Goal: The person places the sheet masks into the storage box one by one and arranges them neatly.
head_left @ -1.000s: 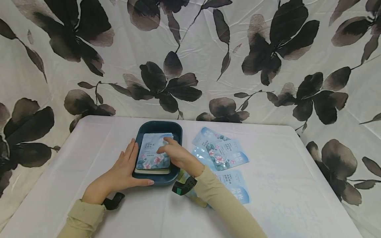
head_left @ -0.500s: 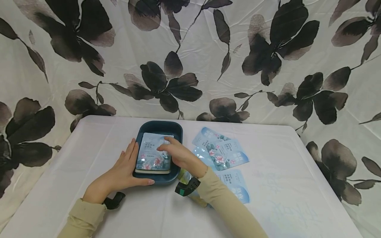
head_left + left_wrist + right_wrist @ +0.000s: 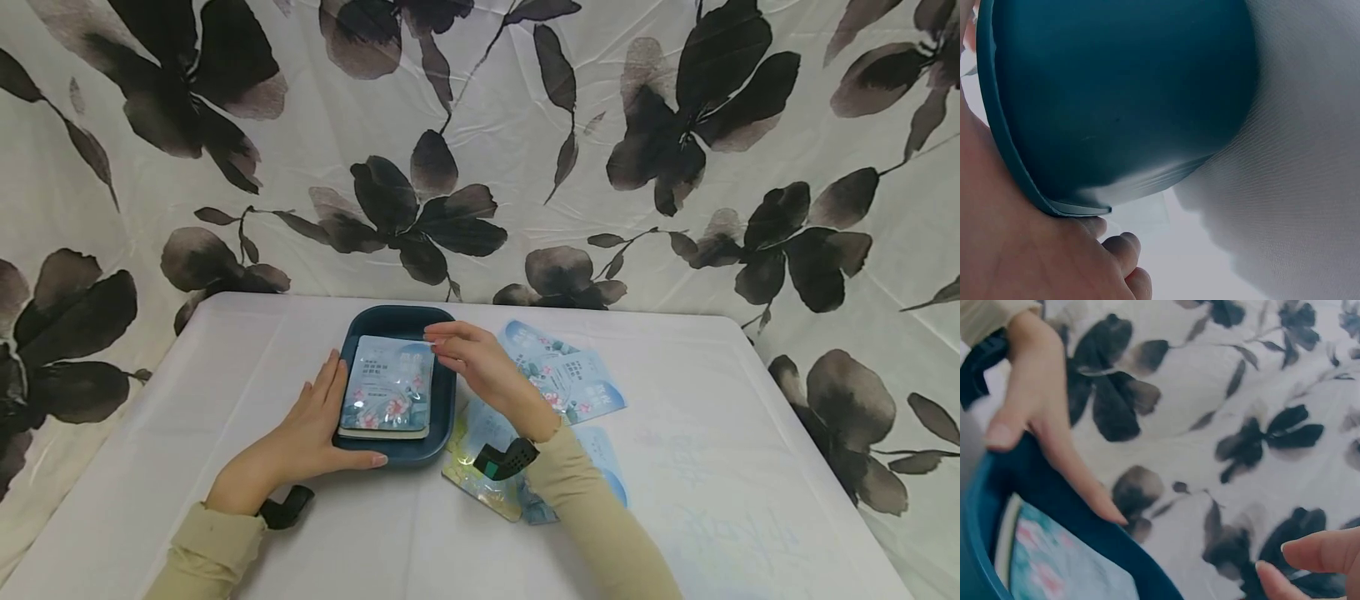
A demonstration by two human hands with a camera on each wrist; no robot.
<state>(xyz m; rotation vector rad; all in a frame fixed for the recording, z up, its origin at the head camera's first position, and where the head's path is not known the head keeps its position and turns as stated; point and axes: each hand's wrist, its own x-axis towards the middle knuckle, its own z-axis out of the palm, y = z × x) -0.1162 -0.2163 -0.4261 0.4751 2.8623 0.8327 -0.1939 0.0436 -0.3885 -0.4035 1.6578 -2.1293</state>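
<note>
- Packets, glossy, pale blue, flower-printed [image 3: 596, 387], lie right of the dark-blue rounded tray [image 3: 412, 452], partly hidden by the beige sleeve [image 3: 600, 517].
- Left hand [image 3: 307, 429], straight-fingered, rests against the tray, gripping nothing.
- Inside: matching top packet [image 3: 390, 383], long axis pointing away; layers beneath unclear.
- Right hand [image 3: 483, 367], loose, holding nothing, nearer the packets; rim contact uncertain.

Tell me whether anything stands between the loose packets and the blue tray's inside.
Two things bar the loose packets: the raised right rim of the tray and the right hand, which overlaps that rim in the head view. The left hand, at the tray's left side, looks clear.
</note>
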